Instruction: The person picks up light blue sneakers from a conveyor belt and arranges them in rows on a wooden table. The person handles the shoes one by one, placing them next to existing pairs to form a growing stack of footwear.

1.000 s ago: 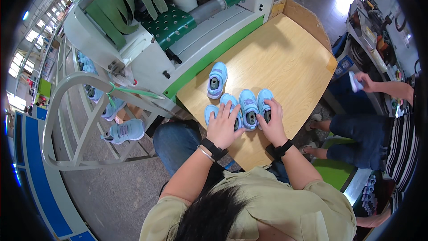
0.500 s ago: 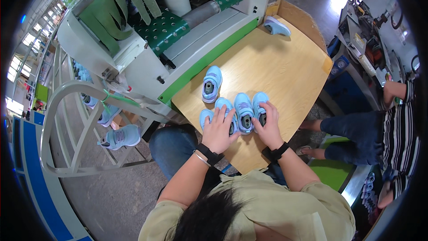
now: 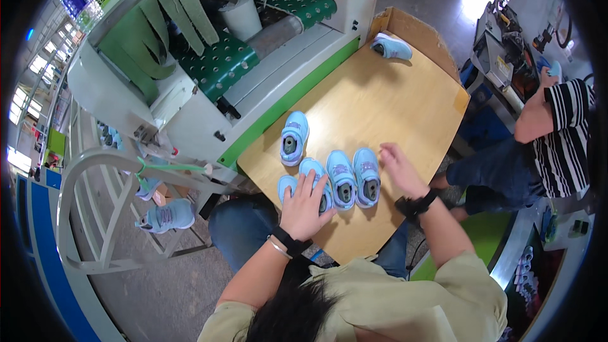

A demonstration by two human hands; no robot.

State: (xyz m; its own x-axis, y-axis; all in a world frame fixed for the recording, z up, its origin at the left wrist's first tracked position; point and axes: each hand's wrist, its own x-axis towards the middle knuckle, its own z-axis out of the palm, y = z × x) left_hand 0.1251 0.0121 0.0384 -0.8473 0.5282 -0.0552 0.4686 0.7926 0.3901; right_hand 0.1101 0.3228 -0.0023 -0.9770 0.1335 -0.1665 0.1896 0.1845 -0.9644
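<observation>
My left hand (image 3: 303,212) lies with fingers spread over a light blue child's sneaker (image 3: 310,166), covering much of it. Its fingertips also come close to a leftmost sneaker (image 3: 286,183), mostly hidden by the hand. Right of these, two more blue sneakers, an inner one (image 3: 339,163) and an outer one (image 3: 365,163), stand side by side, toes pointing away, dark pieces visible in their openings. Apart from the outer one, my right hand (image 3: 403,168) hovers over the wooden board (image 3: 405,101), fingers extended and holding nothing. A separate sneaker (image 3: 294,136) stands behind the row.
One blue sneaker (image 3: 392,47) lies by the cardboard edging (image 3: 424,35) at the far end. A machine with a green perforated belt (image 3: 218,57) borders the board. On the left, a metal rack (image 3: 95,215) holds sneakers. A person in a striped shirt (image 3: 563,133) stands right.
My right hand has let go of the outermost sneaker and moved right. My left hand stays on the sneakers at the left of the row. The person at right has raised an arm.
</observation>
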